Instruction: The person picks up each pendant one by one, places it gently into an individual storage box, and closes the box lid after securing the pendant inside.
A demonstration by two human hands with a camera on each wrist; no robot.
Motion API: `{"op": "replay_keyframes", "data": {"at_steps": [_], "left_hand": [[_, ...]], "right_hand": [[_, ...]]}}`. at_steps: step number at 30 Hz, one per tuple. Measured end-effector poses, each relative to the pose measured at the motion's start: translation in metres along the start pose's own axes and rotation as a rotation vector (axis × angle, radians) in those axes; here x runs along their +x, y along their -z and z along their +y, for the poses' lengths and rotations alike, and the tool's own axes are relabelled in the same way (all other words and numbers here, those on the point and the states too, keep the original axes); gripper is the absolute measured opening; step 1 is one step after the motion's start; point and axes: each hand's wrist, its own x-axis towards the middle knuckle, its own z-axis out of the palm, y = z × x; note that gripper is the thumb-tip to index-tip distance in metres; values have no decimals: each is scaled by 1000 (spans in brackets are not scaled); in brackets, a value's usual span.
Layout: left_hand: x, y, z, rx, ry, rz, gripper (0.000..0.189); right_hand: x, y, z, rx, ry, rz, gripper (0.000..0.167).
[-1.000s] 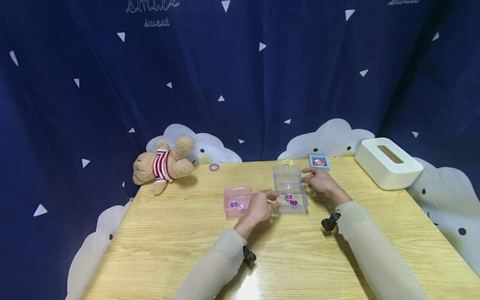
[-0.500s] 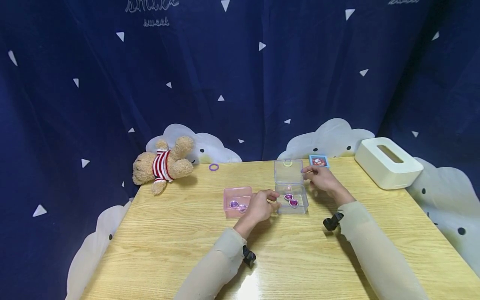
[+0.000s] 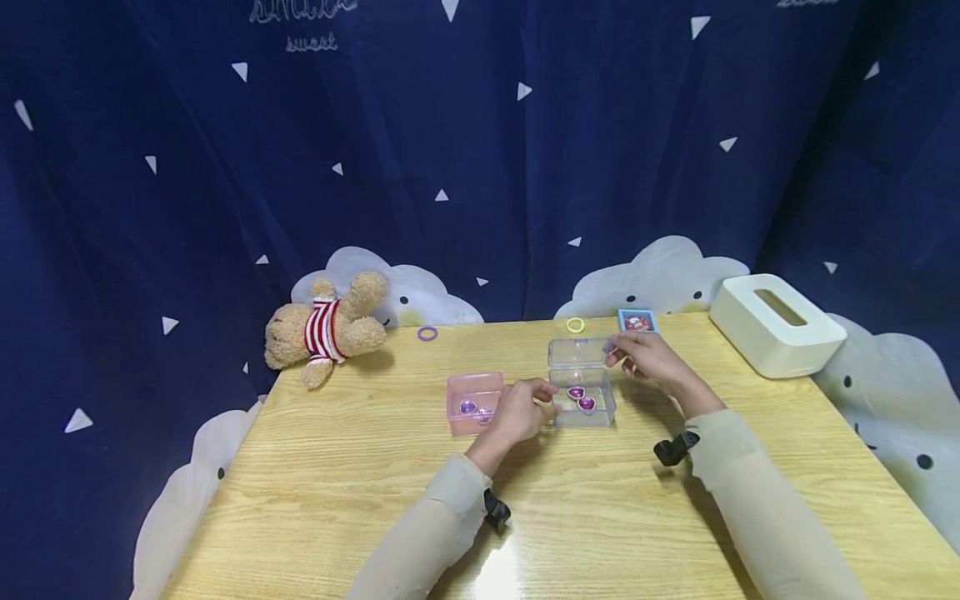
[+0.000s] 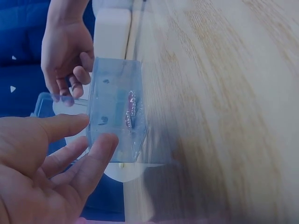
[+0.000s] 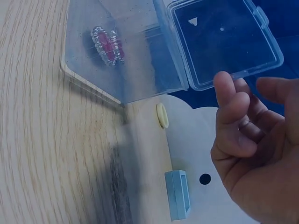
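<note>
A clear plastic box (image 3: 583,417) stands on the table with two magenta heart-shaped gems (image 3: 586,404) in it. Its hinged lid (image 3: 577,353) is raised and leans forward over the back of the box. At the lid's right corner my right hand (image 3: 647,360) pinches the edge between thumb and curled fingers. My left hand (image 3: 521,410) touches the box's left wall with extended fingertips; the left wrist view shows those fingers (image 4: 96,161) right at the wall and rim. Left of it sits a pink clear box (image 3: 472,385) with purple gems (image 3: 468,407), partly hidden by this hand.
Behind the boxes lie a purple ring (image 3: 427,333), a yellow ring (image 3: 575,325) and a small blue-framed picture (image 3: 637,322). A teddy bear (image 3: 326,329) lies at the back left. A white tissue box (image 3: 776,325) stands at the back right of the wooden table (image 3: 360,492).
The lid has swung up from leaning back to leaning forward, with my right hand at its corner. My right wrist has shifted slightly right. The left hand has stayed in place.
</note>
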Motion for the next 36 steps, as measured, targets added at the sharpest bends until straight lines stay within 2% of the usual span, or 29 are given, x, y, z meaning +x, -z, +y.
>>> {"op": "replay_keyframes", "data": {"at_steps": [16,25,29,32,36], "left_hand": [[2,0,0,1,-2,5,29],[1,-2,-1,1,-2,22,26],[1,-2,0,-17,43,23,32],[1,-2,1,-27,73,24,44],[1,-2,1,-21,70,25,59]], "right_hand": [[-14,7,0,-137,2,-142,29],[-20,0,4,-189,0,-142,29],[-19,0,6,-200,5,-131,29],[-19,-1,7,-218,4,-124,32],[-20,-2,8,-248,7,-114,37]]}}
